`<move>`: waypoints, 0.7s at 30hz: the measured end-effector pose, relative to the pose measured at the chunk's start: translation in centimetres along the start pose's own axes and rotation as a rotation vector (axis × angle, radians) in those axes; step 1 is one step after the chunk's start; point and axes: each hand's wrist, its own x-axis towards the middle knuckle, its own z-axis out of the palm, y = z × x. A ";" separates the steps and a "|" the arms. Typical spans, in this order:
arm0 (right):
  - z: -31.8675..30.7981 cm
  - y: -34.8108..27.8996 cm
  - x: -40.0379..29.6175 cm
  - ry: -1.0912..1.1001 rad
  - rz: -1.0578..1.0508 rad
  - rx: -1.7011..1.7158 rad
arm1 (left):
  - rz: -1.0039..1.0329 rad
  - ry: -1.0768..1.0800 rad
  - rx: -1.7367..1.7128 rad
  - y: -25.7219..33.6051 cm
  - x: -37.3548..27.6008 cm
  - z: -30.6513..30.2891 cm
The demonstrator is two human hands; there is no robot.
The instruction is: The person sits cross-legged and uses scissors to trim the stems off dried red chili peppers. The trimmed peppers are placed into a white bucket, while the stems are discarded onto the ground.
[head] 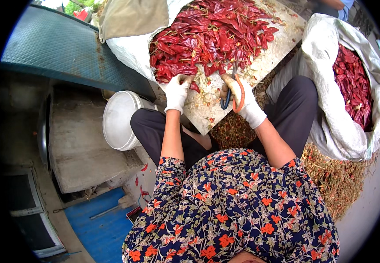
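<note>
My left hand (178, 92), in a white glove, is at the near edge of a heap of dried red chili peppers (216, 36). Its thumb and fingers pinch one dried red chili pepper (195, 87), whose tip sticks out by the fingertips. In my right hand (242, 98), also gloved, is a pair of scissors (239, 93) with one orange and one dark blue handle. The blades point away from me, into the heap's edge. Beneath the chilies lies a pale board (206, 115), strewn with cut stems and seeds.
A white woven sack (127, 49) spills chilies onto the board. Another woven sack (328, 65), filled with chilies, stands right. A white plastic bucket (121, 120) is by my left knee. Stem scraps (334, 180) cover the ground. Another person's arm (333, 4) shows at the top right.
</note>
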 end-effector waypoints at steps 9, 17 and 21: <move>-0.4 0.5 0.4 -0.052 -0.026 -0.003 | 0.468 -0.153 0.590 -1.3 -0.9 0.5; -0.2 1.2 0.8 0.078 -0.206 -0.765 | 0.135 -0.089 -0.062 -0.9 -1.8 2.1; -1.9 1.6 0.2 0.142 -0.687 -1.150 | 0.076 -0.058 -0.059 6.0 -4.0 3.9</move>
